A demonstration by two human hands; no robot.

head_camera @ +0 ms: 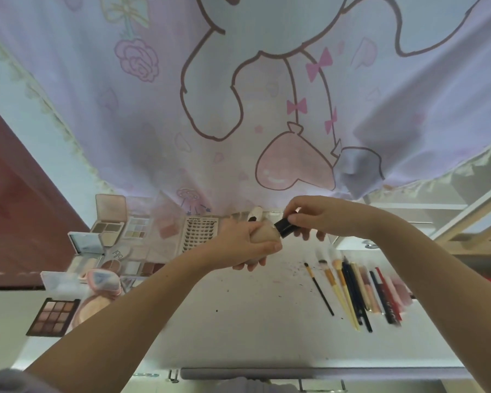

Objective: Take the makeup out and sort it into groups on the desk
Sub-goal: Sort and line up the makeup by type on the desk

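From my head camera, I am part-way through the sorting: palettes (108, 231) and compacts lie grouped toward the desk's (238, 321) left edge, and brushes and pencils (360, 290) lie in a row toward its right edge. In hand now is a beige foundation bottle (264, 235), held above the middle of the desk near its far edge, under the hanging cartoon curtain (238, 95).

My left hand (247, 245) is curled round the bottle's body, fingers wrapped beneath it. My right hand (315, 219) pinches the black cap (284, 231) between thumb and fingertips, wrist bent down. Both forearms reach forward and meet at the bottle.

I judge I am seating or checking the cap. Next, the bottle wants a spot of its own, probably the bare middle of the desk.
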